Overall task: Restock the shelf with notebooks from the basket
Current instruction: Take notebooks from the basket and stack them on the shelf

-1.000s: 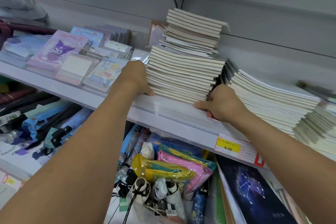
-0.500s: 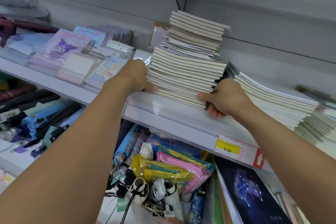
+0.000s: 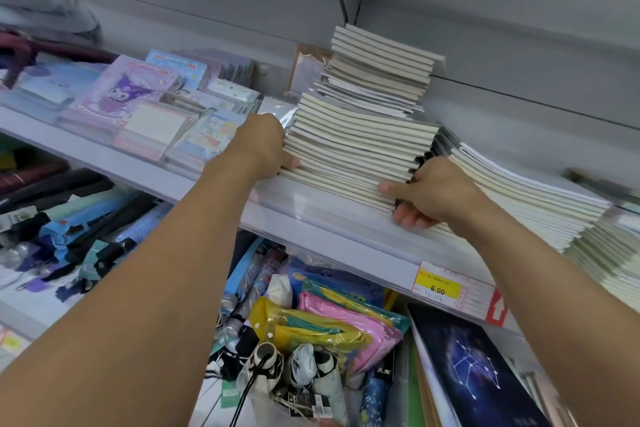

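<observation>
Both bare forearms reach up and forward to the shelf (image 3: pixel 311 218). The left hand (image 3: pixel 265 146) is set against the left end of the stack of notebooks (image 3: pixel 353 146); its back faces the camera, the fingers wrap round the stack's far side out of sight, and the thumb tip lies under the lower left corner, so it grips the stack. The right hand (image 3: pixel 433 191) grips the stack's lower right corner: thumb pressed flat along the front page edges, fingers curled beneath the bottom books.

The stack sits at the front edge of the shelf, near its middle, slightly skewed, with cream page edges facing outward and thin pale covers. A second stack (image 3: pixel 377 69) rests on top toward the rear, against the back wall. Just right of the held stack, a leaning pile (image 3: pixel 519 191) of similar books slopes down toward the shelf's right end. At the left end lie sticker packs (image 3: pixel 131 90) in glossy clear wrap, pastel printed.

The shelf is white with a clear plastic front strip carrying a yellow price tag (image 3: pixel 438 286) reading 6.00. The back wall is grey panelling. Below are folded umbrellas (image 3: pixel 86 218), coloured zip pouches (image 3: pixel 332 319) and a dark constellation-print cover (image 3: pixel 474 367).
</observation>
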{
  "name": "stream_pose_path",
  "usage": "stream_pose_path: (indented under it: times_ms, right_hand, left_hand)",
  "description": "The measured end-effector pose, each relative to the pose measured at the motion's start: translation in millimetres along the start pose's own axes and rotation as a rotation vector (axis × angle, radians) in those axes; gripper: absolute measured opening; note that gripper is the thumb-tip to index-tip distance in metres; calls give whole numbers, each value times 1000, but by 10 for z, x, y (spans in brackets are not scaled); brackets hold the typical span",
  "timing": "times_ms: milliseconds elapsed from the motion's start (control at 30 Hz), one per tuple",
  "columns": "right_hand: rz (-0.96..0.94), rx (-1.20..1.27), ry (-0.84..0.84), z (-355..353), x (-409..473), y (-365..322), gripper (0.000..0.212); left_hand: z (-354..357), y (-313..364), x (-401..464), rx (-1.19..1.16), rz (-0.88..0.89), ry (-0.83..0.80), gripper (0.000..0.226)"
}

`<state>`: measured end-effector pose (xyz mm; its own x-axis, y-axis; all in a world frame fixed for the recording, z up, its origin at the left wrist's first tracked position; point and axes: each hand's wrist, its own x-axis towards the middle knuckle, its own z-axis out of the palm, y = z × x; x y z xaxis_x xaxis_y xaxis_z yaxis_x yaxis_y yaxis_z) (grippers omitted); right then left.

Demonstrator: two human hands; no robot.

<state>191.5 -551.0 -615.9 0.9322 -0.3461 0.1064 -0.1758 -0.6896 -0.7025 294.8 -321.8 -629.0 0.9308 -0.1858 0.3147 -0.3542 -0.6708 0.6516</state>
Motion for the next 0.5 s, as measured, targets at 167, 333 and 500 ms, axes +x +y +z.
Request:
stream_pose_path:
  times_ms: [167,333,500]
  right_hand:
    - [-28,49,153,101,103,109,57]
    - [55,181,126,149,80,134,49]
    - [64,132,-19,-60,-68,-28,51]
  left_hand:
    - [41,-13,17,-31,19,40,38]
    - [32,33,-79,-26,-16,118,31]
    - [31,29,-60,-68,-75,142,35]
